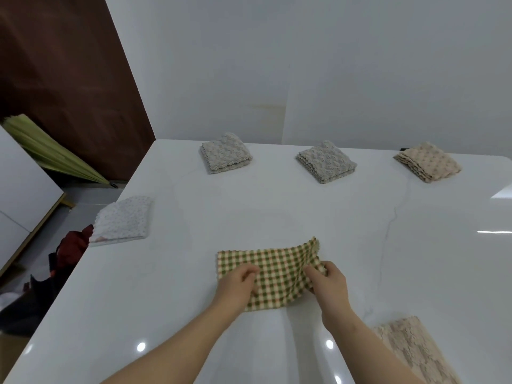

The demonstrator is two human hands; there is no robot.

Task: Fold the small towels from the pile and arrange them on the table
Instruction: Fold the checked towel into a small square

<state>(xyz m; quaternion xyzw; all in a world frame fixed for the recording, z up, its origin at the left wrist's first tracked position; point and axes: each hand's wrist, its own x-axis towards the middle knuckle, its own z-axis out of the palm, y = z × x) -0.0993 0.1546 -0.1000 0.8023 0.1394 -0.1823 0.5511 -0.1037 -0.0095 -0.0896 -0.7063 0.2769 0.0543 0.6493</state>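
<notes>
Two hands on checked towel [277, 275], spread on bench [194, 273], long axis left-right. Right hand [329, 281] pinches towel's lifted right edge. Left hand [238, 284] curls fingers over its left edge. Fold probably goes right over left. Remaining pile [410, 350] near-right of towel, cut off by frame. Fingertips under cloth hidden.

The green checked towel [274, 275] lay at lower centre, its right edge raised and creased. Across the upper middle sat folded squares (well apart): a grey towel [225, 153], a second grey towel [327, 162], a beige towel [428, 162]. A white dotted towel [123, 220] lay folded at left, and a lacy towel [410, 353] lay flat at lower right.
</notes>
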